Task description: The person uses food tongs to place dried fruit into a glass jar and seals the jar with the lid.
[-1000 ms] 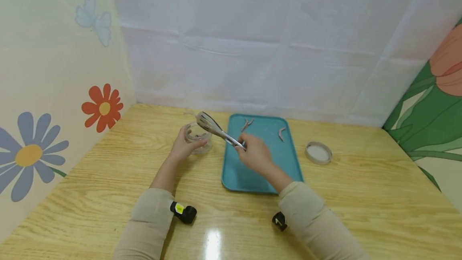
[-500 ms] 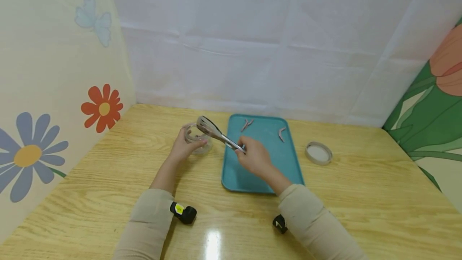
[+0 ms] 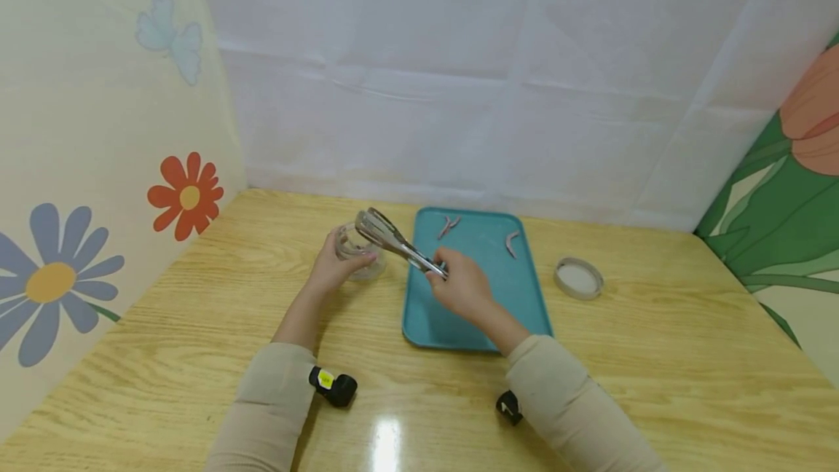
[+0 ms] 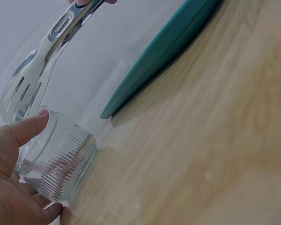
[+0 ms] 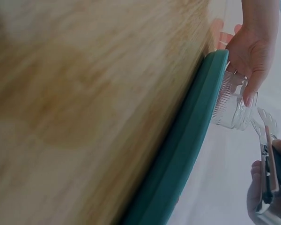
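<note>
My left hand [image 3: 336, 266] grips a small ribbed glass jar [image 4: 68, 161] standing on the table, thumb at its neck. Pinkish pieces show through the jar's lower wall. In my right hand [image 3: 462, 282] is a pair of metal tongs [image 3: 393, 239] with slotted heads. The tong heads sit just above the jar's mouth, slightly apart, and nothing shows between them. A forked pink piece [image 3: 448, 226] and a curved pink piece [image 3: 511, 243] lie on the teal tray [image 3: 472, 326], beyond my right hand.
A round, pale-rimmed lid [image 3: 579, 277] lies on the wooden table [image 3: 655, 326] right of the tray. Behind the table hangs a white cloth [image 3: 459, 93]. A flower-painted panel [image 3: 118, 166] stands at the left side.
A pale strip that stuck out left of the tong heads one second ago no longer shows there. The tong heads have parted a little. My left hand and the jar stay in place.
</note>
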